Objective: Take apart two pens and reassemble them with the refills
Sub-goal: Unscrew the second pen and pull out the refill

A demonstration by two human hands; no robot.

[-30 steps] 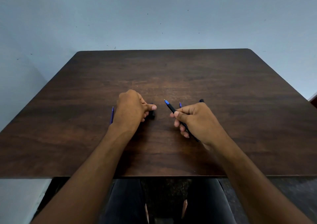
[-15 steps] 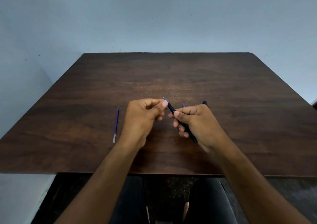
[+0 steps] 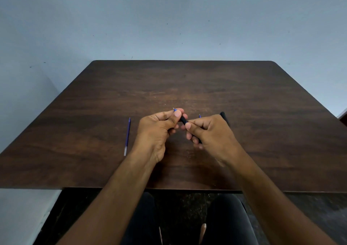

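While both hands pinch the black pen (image 3: 183,120), left hand (image 3: 159,126) at tip & right hand (image 3: 210,132) on barrel, twisting crooked could jam it; refill (image 3: 127,136) waits on tabletop (image 3: 262,113).

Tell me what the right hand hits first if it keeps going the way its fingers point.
The right hand points left along the black pen it grips, so it would likely meet the left hand first, whose fingers already pinch the pen's tip end. Depth looks matched.
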